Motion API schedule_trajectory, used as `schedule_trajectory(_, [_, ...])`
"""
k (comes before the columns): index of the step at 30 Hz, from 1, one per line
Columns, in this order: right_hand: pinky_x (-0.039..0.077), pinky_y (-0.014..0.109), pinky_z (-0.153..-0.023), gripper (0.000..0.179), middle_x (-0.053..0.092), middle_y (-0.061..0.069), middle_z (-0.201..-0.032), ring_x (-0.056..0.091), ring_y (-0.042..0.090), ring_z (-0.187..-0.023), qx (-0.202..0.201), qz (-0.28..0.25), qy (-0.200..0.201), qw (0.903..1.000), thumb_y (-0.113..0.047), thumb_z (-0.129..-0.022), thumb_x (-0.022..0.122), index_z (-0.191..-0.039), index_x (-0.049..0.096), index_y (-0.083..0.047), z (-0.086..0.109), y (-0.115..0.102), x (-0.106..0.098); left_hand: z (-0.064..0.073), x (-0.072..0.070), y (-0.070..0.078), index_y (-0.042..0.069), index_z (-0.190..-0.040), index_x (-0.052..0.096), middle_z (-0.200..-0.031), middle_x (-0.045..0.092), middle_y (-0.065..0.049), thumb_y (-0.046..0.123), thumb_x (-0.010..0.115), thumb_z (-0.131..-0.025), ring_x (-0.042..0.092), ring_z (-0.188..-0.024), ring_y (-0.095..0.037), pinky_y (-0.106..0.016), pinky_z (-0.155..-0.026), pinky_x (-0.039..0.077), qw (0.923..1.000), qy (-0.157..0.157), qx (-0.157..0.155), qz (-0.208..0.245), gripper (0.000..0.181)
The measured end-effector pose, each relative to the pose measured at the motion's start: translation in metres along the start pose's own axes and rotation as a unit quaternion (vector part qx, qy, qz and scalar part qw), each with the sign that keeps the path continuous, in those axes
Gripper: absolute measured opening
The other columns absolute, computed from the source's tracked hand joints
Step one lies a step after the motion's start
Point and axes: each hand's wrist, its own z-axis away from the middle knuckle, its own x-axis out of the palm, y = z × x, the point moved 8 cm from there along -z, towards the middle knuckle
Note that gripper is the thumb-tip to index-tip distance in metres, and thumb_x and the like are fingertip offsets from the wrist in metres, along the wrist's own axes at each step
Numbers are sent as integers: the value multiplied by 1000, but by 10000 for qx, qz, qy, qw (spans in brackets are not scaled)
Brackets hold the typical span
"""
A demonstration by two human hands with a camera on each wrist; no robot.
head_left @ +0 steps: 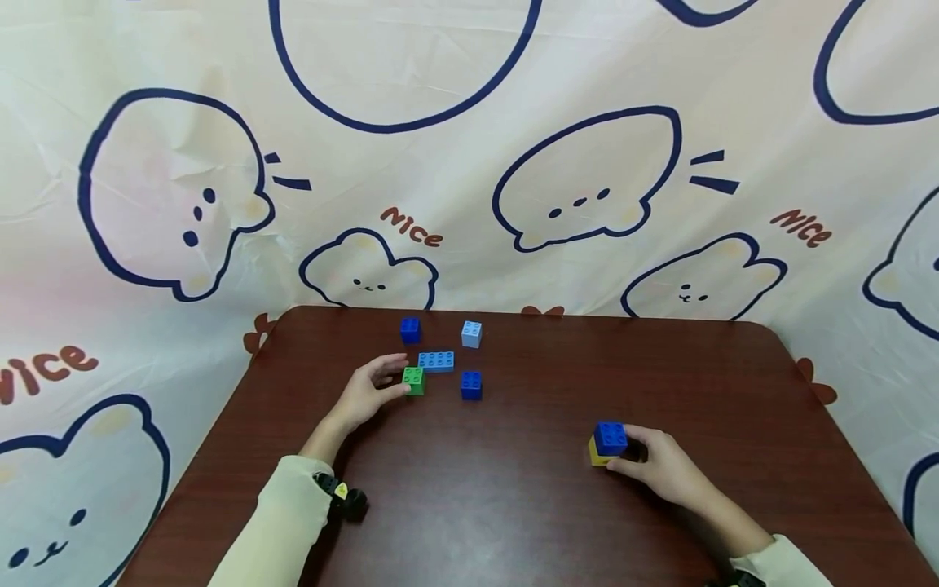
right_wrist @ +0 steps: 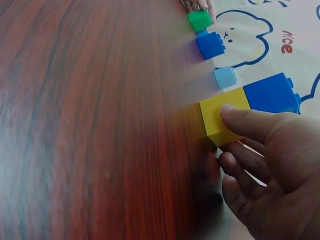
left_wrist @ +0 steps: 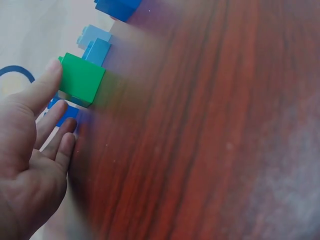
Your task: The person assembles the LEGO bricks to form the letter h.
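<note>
Toward the back left of the table, my left hand [head_left: 369, 395] reaches up to a green building block [head_left: 413, 381]. Its thumb tip is at the block's near left side, and its other fingers stretch loosely past the left side without visibly closing round it. On the right, my right hand [head_left: 671, 466] grips a yellow building block [right_wrist: 220, 107] between thumb and fingers. A dark blue block [head_left: 610, 439] sits on top of the yellow one. Whether this stack touches the table cannot be told.
Beside the green block lies a long light blue block [head_left: 436, 362]. Around it stand a dark blue block [head_left: 411, 330] at the back, a small light blue block [head_left: 472, 333] and another dark blue block [head_left: 471, 386]. A patterned cloth [head_left: 469, 179] hangs behind the brown table [head_left: 469, 505].
</note>
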Motion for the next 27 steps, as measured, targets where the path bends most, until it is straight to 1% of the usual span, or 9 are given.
schedule_trajectory(3, [53, 31, -82, 41, 72, -4, -106, 64, 11, -97, 56, 40, 42, 10000, -27, -87, 83, -120, 70, -7, 2, 3, -2, -4, 0, -18, -4, -144, 51, -140, 58, -26, 3, 73, -94, 52, -131, -41, -60, -110, 38, 9999, 103, -29, -74, 55])
schedule_trajectory(8, [54, 32, -84, 43, 73, -3, -107, 64, 12, -98, 57, 87, 91, 9999, -27, -86, 83, -121, 70, -6, 3, 5, -3, -3, 0, -20, -1, -139, 59, -135, 63, -20, 6, 74, -93, 56, -125, -36, -56, -107, 42, 9995, 169, -45, -280, 49])
schedule_trajectory(13, [53, 31, -83, 46, 73, -1, -109, 63, 11, -100, 30, 137, 118, 9998, -26, -85, 84, -123, 69, -4, 4, 5, -4, -2, 1, -19, 1, -134, 64, -130, 67, -18, 6, 74, -93, 58, -121, -35, -55, -105, 44, 9986, 189, -102, -484, 42])
schedule_trajectory(14, [53, 30, -82, 47, 73, -1, -109, 63, 9, -98, 21, 141, 114, 9998, -26, -85, 84, -123, 69, -4, 4, 5, -5, -2, 1, -19, 2, -133, 65, -129, 67, -18, 6, 74, -93, 59, -121, -35, -55, -105, 44, 9985, 203, -106, -505, 42])
schedule_trajectory(19, [50, 25, -65, 56, 69, 4, -106, 56, 4, -77, 31, -140, -117, 9998, -27, -86, 84, -129, 62, 0, 6, 3, -6, -4, 2, -22, 3, -131, 66, -126, 69, -16, 8, 76, -92, 60, -119, -34, -54, -104, 45, 9981, 268, -109, -551, 40])
schedule_trajectory(21, [49, 25, -62, 61, 68, 7, -108, 55, 5, -75, 39, -253, -265, 9993, -27, -86, 84, -132, 57, 3, 7, 2, -6, -4, 2, -23, 3, -131, 67, -125, 69, -16, 8, 76, -92, 60, -118, -34, -54, -104, 45, 9980, 275, -116, -551, 40])
schedule_trajectory(24, [53, 25, -68, 69, 67, 11, -115, 62, 8, -88, 37, -237, -422, 9988, -29, -87, 83, -137, 52, 6, 10, 0, -7, -3, 2, -22, 3, -130, 67, -124, 70, -16, 9, 76, -92, 61, -116, -33, -54, -103, 45, 9980, 304, -120, -548, 40])
schedule_trajectory(26, [55, 27, -74, 71, 66, 12, -121, 64, 13, -99, 66, -213, -455, 9987, -31, -87, 82, -141, 50, 4, 11, -1, -10, -3, 1, -21, 2, -130, 67, -124, 69, -16, 9, 76, -92, 61, -116, -34, -54, -103, 46, 9980, 313, -100, -538, 40])
schedule_trajectory(27, [55, 28, -76, 72, 65, 12, -124, 64, 16, -102, 86, -200, -446, 9988, -31, -88, 82, -142, 49, 2, 12, -2, -12, -3, 1, -21, 1, -130, 66, -124, 69, -17, 8, 76, -92, 61, -116, -34, -55, -102, 46, 9980, 316, -81, -536, 40])
